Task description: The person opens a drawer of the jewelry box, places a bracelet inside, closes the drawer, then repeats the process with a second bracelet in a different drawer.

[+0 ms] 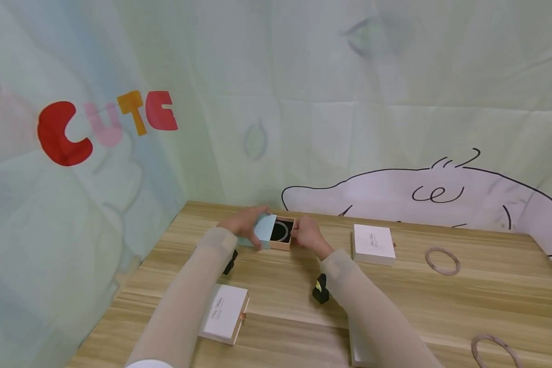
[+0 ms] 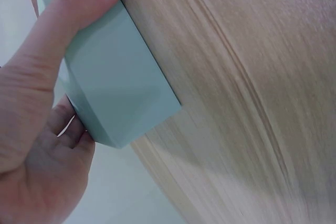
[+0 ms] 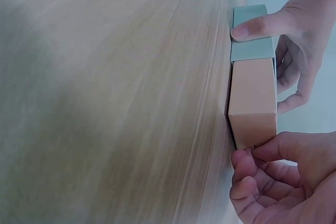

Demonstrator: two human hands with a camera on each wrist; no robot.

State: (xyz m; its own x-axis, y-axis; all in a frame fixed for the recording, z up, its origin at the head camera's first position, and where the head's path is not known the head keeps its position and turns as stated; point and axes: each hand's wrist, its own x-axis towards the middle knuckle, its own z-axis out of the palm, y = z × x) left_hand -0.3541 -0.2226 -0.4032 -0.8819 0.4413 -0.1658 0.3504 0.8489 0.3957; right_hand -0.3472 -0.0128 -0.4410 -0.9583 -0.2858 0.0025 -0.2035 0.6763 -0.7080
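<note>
A pale blue-green sliding gift box (image 1: 263,228) lies near the table's back edge, its peach drawer (image 3: 253,87) partly out to the right. Inside the drawer, a greyish bangle (image 1: 286,233) rests on black lining. My left hand (image 1: 243,223) grips the outer sleeve (image 2: 118,72), thumb on the front side and fingers behind. At the drawer's outer end, my right hand (image 1: 309,236) pinches with thumb and forefinger; whatever small tab lies between the fingertips is hidden in the right wrist view.
White lettered boxes lie at right (image 1: 374,244) and front left (image 1: 225,313); another (image 1: 361,347) is partly under the right forearm. Two loose bangles, one at right (image 1: 442,261) and one nearer (image 1: 497,343), lie on the wooden table (image 1: 285,306). Curtains hang behind and left.
</note>
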